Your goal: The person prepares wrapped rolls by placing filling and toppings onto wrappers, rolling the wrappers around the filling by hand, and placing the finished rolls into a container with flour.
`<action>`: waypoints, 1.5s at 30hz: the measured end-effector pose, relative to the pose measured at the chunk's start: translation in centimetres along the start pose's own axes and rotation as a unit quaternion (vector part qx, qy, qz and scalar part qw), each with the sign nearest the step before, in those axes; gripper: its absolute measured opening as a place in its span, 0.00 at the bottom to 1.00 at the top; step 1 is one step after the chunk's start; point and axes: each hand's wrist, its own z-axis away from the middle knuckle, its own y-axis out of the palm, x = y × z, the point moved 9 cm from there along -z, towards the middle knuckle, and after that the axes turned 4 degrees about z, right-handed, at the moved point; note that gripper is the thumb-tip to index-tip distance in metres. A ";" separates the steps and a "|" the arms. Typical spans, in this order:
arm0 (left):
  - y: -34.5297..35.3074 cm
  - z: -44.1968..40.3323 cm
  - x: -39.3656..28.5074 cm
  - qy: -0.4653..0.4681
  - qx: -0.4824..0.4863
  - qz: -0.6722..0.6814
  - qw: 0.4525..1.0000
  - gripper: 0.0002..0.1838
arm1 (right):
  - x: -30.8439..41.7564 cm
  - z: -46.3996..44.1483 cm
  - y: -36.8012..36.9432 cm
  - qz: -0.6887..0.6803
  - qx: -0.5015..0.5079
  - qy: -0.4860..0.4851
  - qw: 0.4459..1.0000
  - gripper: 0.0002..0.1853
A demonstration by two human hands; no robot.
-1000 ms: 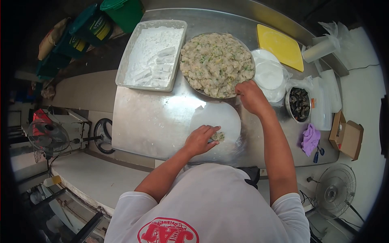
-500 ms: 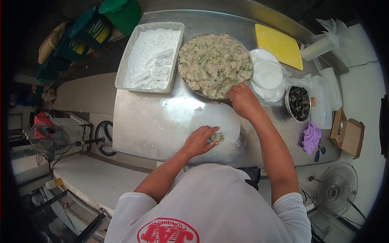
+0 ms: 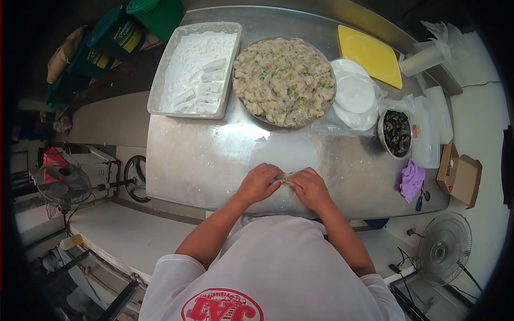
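Room: I'm viewing a steel table [image 3: 193,160] from above, floor fan [image 3: 64,184] far left, green bins [image 3: 155,16] at upper left.
Tray: pale tray [image 3: 184,114] of white powder [image 3: 195,51], short rolls [image 3: 210,86] lying in it.
Left hand: left hand [image 3: 259,182] closed, thumb and fingertips look pinched on the wrapper's near edge; exact grip partly hidden.
Wrapper: round wrapper [image 3: 284,150], flat on the table, near edge between both hands. I'd call it light, thin, limp, easy to tear, maybe clingy if damp. Best hold: light fingertips, both ends of the fold.
Filling: small strip [image 3: 287,177] on the near edge, showing between the fingertips. Looks soft, moist; hard squeezing could push it out.
Pan: round pan [image 3: 330,102] beyond the wrapper, heaped with green-flecked mixture [image 3: 284,80].
Right hand: right hand [image 3: 310,187] closed, fingertips on the same edge, seemingly pinching, close to the left.
Right side: white rounds [image 3: 353,96], yellow board [image 3: 369,56], dark pieces [image 3: 397,134] in a bowl, purple cloth [image 3: 412,179].
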 end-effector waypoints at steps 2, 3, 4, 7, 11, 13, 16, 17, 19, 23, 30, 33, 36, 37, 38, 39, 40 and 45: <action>0.6 0.0 0.6 -0.001 0.024 -0.002 1.000 0.21 | -0.5 0.4 0.4 0.011 -0.029 0.014 0.999 0.12; 0.4 -0.3 -0.1 0.001 0.027 -0.003 1.000 0.21 | -0.7 0.5 0.2 0.022 -0.056 0.026 0.998 0.11; -0.2 -0.4 -0.9 0.009 0.011 -0.004 1.000 0.21 | -0.9 0.4 0.3 0.022 -0.059 0.026 0.998 0.11; -0.6 -0.8 -3.1 0.025 -0.012 -0.016 0.999 0.20 | -0.9 0.3 0.2 0.007 -0.072 0.007 0.997 0.11; 0.3 -0.7 -2.2 0.004 -0.016 -0.051 0.999 0.19 | -0.2 0.1 -0.4 -0.030 -0.047 0.000 0.998 0.11; 0.5 -0.7 -1.8 -0.001 -0.006 -0.049 0.999 0.19 | -0.8 0.4 -0.6 -0.063 -0.057 0.017 0.996 0.11; 0.5 -0.6 -1.4 0.000 0.003 -0.046 0.999 0.18 | -1.9 0.7 0.2 -0.057 -0.049 0.029 0.997 0.10; 0.5 -0.6 -1.4 0.004 0.002 -0.045 0.999 0.18 | -1.7 0.7 0.4 -0.041 -0.047 0.029 0.998 0.09; 0.4 -0.4 -1.3 0.014 0.007 -0.040 0.999 0.19 | -0.7 -0.3 -0.1 -0.023 -0.048 0.029 0.998 0.07; -0.6 -0.8 -2.8 0.009 -0.007 0.003 1.000 0.24 | 0.0 -3.8 -6.1 0.077 -0.224 -0.032 0.971 0.07; -1.0 -0.6 -1.2 -0.039 -0.018 0.039 0.998 0.28 | -2.5 -11.5 -9.8 0.152 -0.297 0.001 0.943 0.04; -1.1 -0.7 -1.5 -0.026 -0.025 0.042 0.998 0.27 | -2.9 -10.6 -8.1 0.234 -0.273 -0.002 0.933 0.07; -0.9 -0.5 -1.4 -0.030 -0.024 0.047 0.998 0.27 | 0.2 -8.6 -8.4 0.322 -0.231 -0.036 0.917 0.10; -0.9 -0.6 -1.3 -0.029 -0.020 0.045 0.998 0.27 | 0.3 -7.9 -9.1 0.322 -0.230 -0.034 0.918 0.10; -0.9 -0.7 -1.3 -0.030 -0.019 0.047 0.998 0.27 | 0.1 -7.1 -9.9 0.329 -0.209 -0.031 0.920 0.09; -1.0 -0.7 -1.4 -0.025 -0.022 0.045 0.998 0.26 | -0.6 -6.3 -10.6 0.336 -0.188 -0.027 0.923 0.08; -1.0 -0.7 -1.5 -0.020 -0.024 0.044 0.999 0.26 | -2.8 -5.1 -12.8 0.255 -0.224 0.035 0.940 0.07; -1.0 -0.8 -1.5 -0.008 -0.031 0.038 0.999 0.26 | -16.0 1.6 -26.7 0.244 -0.330 0.239 0.880 0.12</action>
